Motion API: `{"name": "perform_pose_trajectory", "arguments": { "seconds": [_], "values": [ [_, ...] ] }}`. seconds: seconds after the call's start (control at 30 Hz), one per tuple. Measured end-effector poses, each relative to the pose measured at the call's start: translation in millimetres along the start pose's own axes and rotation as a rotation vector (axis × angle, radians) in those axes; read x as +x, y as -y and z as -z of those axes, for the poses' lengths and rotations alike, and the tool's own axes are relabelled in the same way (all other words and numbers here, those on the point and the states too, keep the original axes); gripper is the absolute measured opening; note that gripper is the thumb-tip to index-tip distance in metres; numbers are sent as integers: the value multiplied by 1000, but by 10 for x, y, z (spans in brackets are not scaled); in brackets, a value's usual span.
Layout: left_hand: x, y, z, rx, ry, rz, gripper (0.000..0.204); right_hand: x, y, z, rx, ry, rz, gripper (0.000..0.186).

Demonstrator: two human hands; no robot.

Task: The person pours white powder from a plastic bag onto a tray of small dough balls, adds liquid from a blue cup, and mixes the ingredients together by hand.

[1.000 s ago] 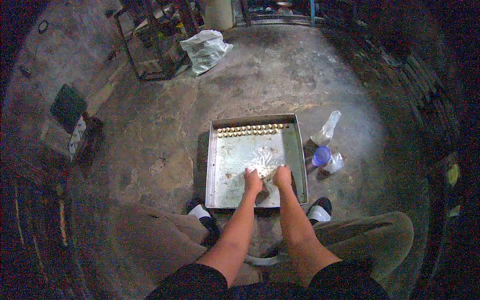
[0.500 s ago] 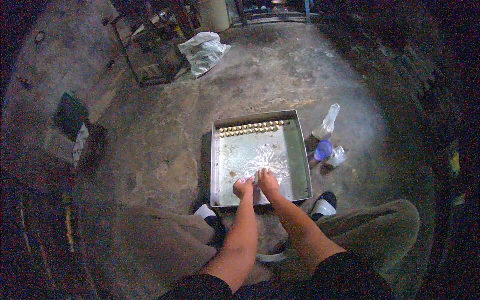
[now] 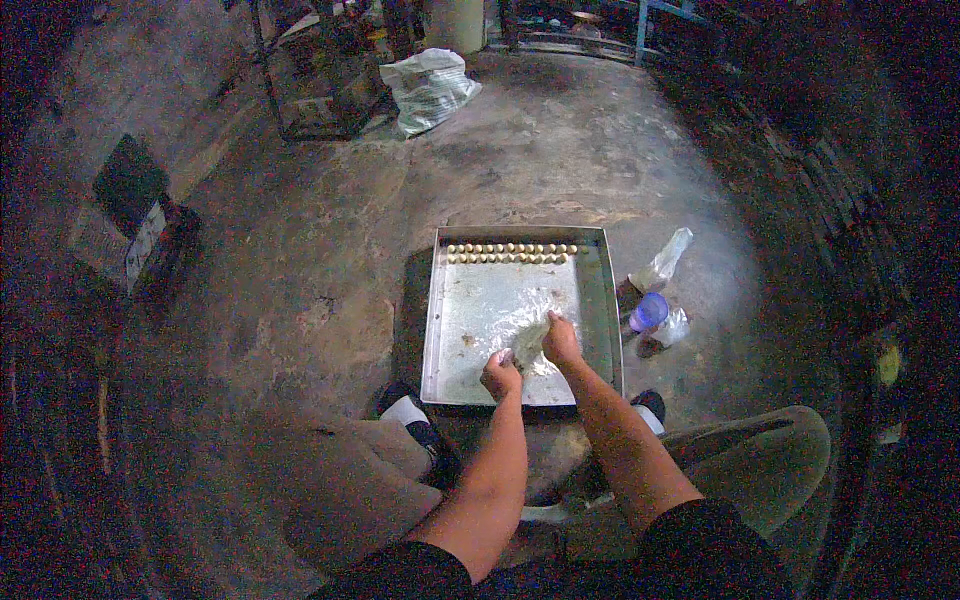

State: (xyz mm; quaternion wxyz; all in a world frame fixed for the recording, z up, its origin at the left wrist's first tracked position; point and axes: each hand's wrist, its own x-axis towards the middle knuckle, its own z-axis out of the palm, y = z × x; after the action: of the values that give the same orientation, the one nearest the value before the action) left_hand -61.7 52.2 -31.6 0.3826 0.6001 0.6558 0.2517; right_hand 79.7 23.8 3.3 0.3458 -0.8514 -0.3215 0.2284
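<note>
A square metal tray (image 3: 460,310) lies on the floor between my feet. Along its far side run two rows of small, round, pale pieces (image 3: 508,258); their exact kind is too small to tell. Over the tray's near half spreads a crinkled clear plastic bag (image 3: 532,338). My left hand (image 3: 502,376) is closed on its near left edge. Further off and to the right, my right hand (image 3: 561,338) also grips the plastic, with fingers curled. Whether the bag contains anything is hard to make out.
Right of the tray stand a purple cup (image 3: 649,312), a tall clear bag (image 3: 664,262) and a smaller clear bag (image 3: 675,328). A whitish sack (image 3: 430,90) rests on the floor beyond, by a dark metal frame (image 3: 320,125). At left is a dark box-like object (image 3: 130,185).
My hands have moved apart, the right one going farther away and to the right. The plastic now stretches more openly between them. The view has shifted slightly.
</note>
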Motion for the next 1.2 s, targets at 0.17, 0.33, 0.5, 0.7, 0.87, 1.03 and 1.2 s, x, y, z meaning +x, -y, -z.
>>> {"name": "perform_pose_trajectory", "arguments": {
  "seconds": [0.17,0.33,0.5,0.7,0.87,1.03,1.2],
  "values": [
    [336,136,51,-81,-61,95,17,130,299,114,-464,76,143,29],
    [404,124,289,-19,-37,47,15,295,117,-22,-472,177,245,68],
    [-198,-745,-150,-151,148,4,15,66,-1621,-81,-836,123,457,56],
    [443,0,174,-98,11,20,18,-609,-37,-483,-350,190,371,24],
    [256,-69,31,-22,94,99,24,-227,-128,-297,-133,-27,435,18],
    [469,-62,-22,-200,413,-32,43,256,-279,-276,546,476,-104,36],
    [486,-191,-106,-311,533,44,56,336,-503,-168,362,414,41,42]
  ]
}}
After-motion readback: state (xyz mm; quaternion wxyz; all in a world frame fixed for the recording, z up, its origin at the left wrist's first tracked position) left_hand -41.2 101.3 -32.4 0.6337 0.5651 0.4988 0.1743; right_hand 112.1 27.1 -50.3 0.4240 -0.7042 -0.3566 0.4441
